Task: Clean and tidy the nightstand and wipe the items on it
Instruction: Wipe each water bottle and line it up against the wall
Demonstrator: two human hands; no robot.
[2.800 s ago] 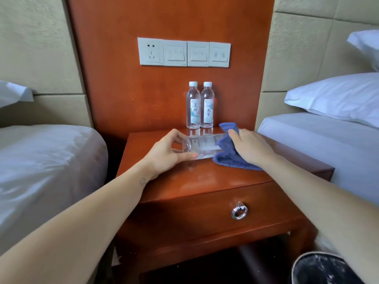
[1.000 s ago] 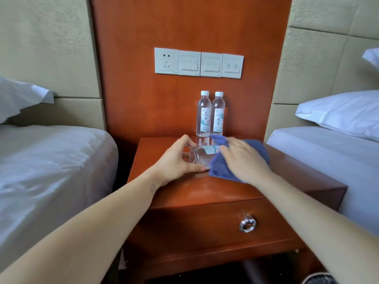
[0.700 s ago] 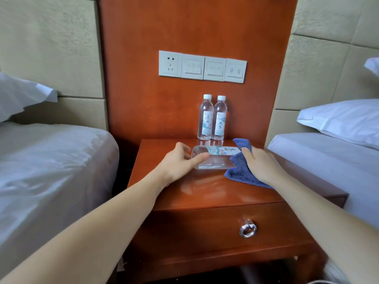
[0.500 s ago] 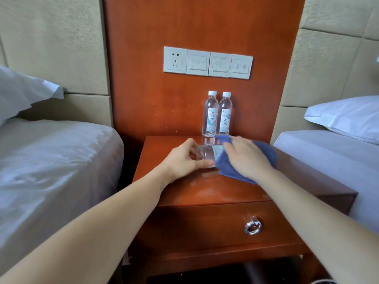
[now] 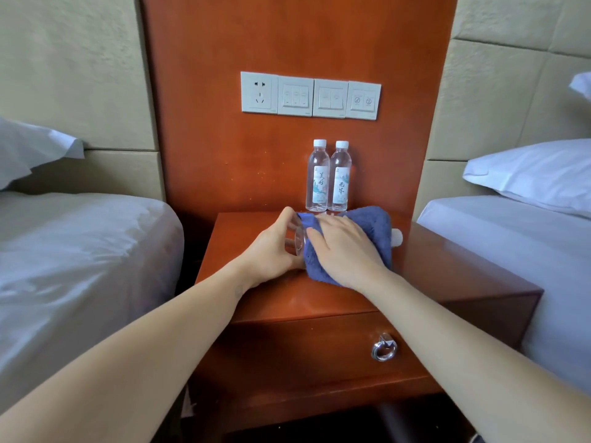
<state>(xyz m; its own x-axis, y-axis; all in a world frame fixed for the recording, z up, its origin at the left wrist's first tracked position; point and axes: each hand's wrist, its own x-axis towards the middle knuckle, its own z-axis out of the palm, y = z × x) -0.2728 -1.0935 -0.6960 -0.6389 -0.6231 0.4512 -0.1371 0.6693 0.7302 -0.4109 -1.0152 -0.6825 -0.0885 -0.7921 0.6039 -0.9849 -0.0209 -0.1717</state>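
The nightstand (image 5: 335,302) fills the middle of the frame, between a bed at the left edge and another at the right, with its top serving as the bench. On that top, at frame centre, a clear water bottle (image 5: 299,239) lies on its side, its long axis running left to right across the picture: the base shows at the left, and the white cap (image 5: 396,237) pokes out at the right. A blue cloth (image 5: 375,225) is draped over nearly all of its body.

The right hand (image 5: 343,251) lies flat on the cloth, palm down, pressing it onto the bottle; its grip is a spread press rather than a pinch. The left hand (image 5: 275,247) is curled around the bottle's base end, steadying it against rolling.

Behind them, at the back edge of the top, two more bottles (image 5: 327,177) stand upright, touching each other.

Any wiping stroke should therefore probably travel along that left-right axis, from the held base towards the free cap, with the right hand as the one placed to make it.
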